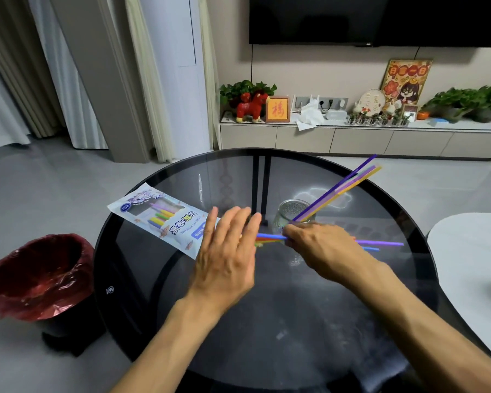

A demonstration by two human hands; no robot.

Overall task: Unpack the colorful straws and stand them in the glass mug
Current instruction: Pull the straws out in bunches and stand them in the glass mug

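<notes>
A textured glass mug (291,215) stands near the middle of the round dark glass table (142,279). Several purple and yellow straws (343,188) lean in it toward the upper right. My right hand (321,248) is just in front of the mug, closed on a bundle of straws (270,238) held level; red, blue and green ends stick out left and purple and blue ends (380,243) right. My left hand (227,251) hovers flat with fingers spread, over the end of the white straw package (159,218), which lies to its left.
A bin with a red liner (40,276) stands on the floor left of the table. A white table edge (471,268) is at the right. A TV cabinet with plants and ornaments (352,131) runs along the far wall.
</notes>
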